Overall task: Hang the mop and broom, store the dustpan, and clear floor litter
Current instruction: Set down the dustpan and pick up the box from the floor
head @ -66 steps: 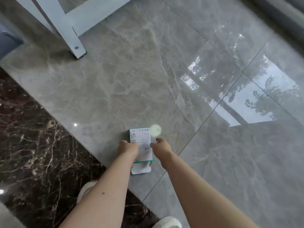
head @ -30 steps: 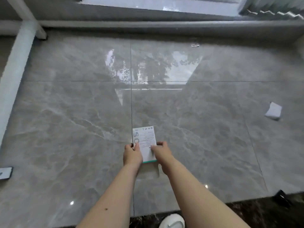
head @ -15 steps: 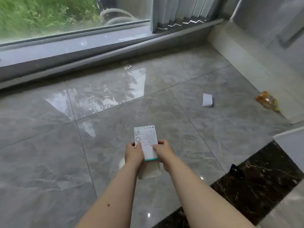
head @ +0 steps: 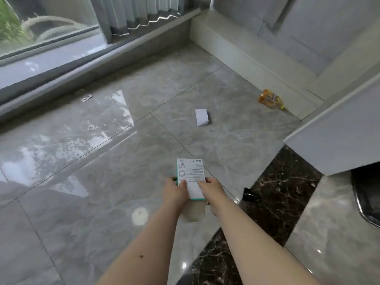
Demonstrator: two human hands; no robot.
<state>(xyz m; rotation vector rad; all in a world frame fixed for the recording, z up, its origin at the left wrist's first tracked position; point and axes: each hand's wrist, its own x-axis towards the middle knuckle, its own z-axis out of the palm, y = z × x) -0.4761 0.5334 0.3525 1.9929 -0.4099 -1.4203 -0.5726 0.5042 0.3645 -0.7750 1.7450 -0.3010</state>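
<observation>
I hold a flat white carton with a teal edge [head: 192, 173] in front of me, above the grey floor. My left hand [head: 174, 191] grips its left side and my right hand [head: 211, 189] grips its right side. More litter lies on the floor: a folded white paper [head: 201, 117] ahead, an orange plastic bottle [head: 270, 99] by the white baseboard at the right, a small silver foil piece [head: 85, 96] near the window sill, and a small black scrap [head: 249, 194] at the edge of the dark tile strip. No mop, broom or dustpan is in view.
A window with pleated curtains [head: 131, 15] runs along the far left. A white cabinet panel [head: 337, 138] juts in from the right, with a dark chrome-rimmed object [head: 368, 202] under it. A dark marble strip [head: 273, 202] crosses the floor at the lower right.
The view has swung to the right, from a white stand leg to the window and the wall corner. Both hands keep hold of the carton, now lifted off the floor.
</observation>
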